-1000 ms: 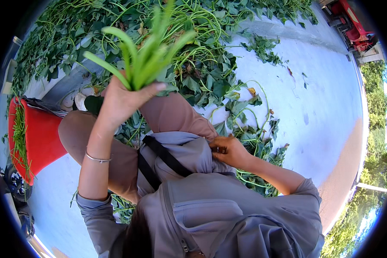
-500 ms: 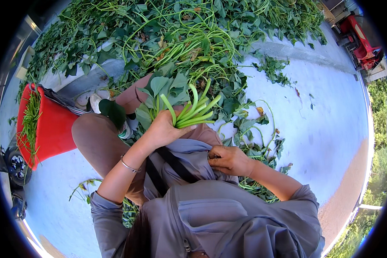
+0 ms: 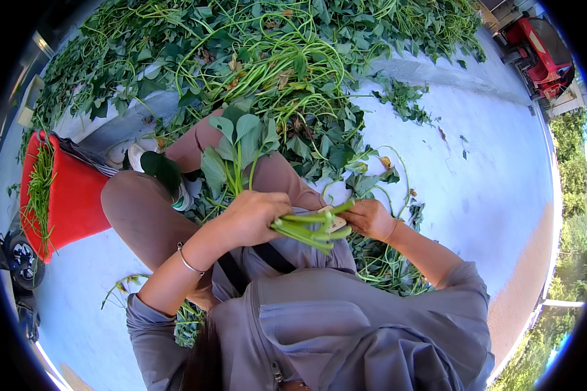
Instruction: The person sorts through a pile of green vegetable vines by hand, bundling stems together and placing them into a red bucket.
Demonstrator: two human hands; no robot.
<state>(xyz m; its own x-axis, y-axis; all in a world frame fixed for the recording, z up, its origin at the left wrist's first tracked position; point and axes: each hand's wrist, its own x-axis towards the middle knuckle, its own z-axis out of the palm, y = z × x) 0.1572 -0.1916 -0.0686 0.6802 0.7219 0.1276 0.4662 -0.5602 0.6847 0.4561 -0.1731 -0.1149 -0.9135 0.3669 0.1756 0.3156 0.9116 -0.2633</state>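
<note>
My left hand (image 3: 257, 218) is closed around a bunch of thick green leaf stalks (image 3: 301, 229), which look like sweet potato stalks. Their broad leaves (image 3: 241, 140) fan out beyond the hand, and the bare ends point right. At those ends my right hand (image 3: 370, 219) is closed, thumb and fingers together. A small pale flat piece (image 3: 336, 223) shows at its fingertips, partly hidden behind the stalks; its kind I cannot make out. Both hands are above my lap.
A large heap of leafy vines (image 3: 287, 72) spreads ahead over a low concrete ledge. To the left a red container (image 3: 75, 202) holds many green stalks (image 3: 40, 192). Loose vines (image 3: 391, 267) lie beside my right leg. A red vehicle (image 3: 541, 55) stands far right.
My right hand has come up from my lap to the stalk ends, with the pale piece now showing. The left hand has lowered the bunch and turned its ends toward the right.
</note>
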